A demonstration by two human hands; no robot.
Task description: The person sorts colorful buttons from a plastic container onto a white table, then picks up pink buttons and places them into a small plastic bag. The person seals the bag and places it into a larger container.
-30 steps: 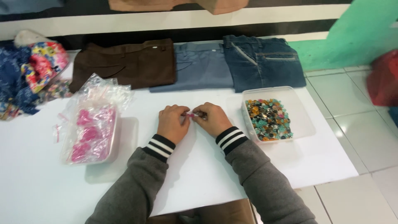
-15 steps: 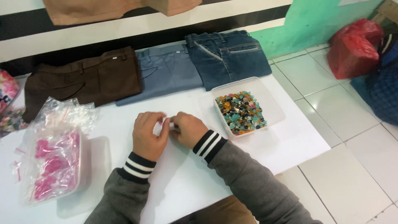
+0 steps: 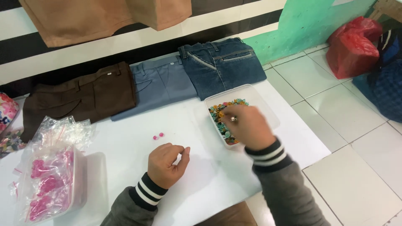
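A right hand (image 3: pixel 247 125) dips curled fingers into the clear tub (image 3: pixel 268 106) of coloured beads (image 3: pixel 217 113) at right; its grasp cannot be told. The left hand (image 3: pixel 165 163), loosely curled and empty, waits near two pink beads (image 3: pixel 158 136); a light pinch suits.

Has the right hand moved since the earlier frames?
Yes. The right hand left the left hand and now reaches into the clear bead tray.
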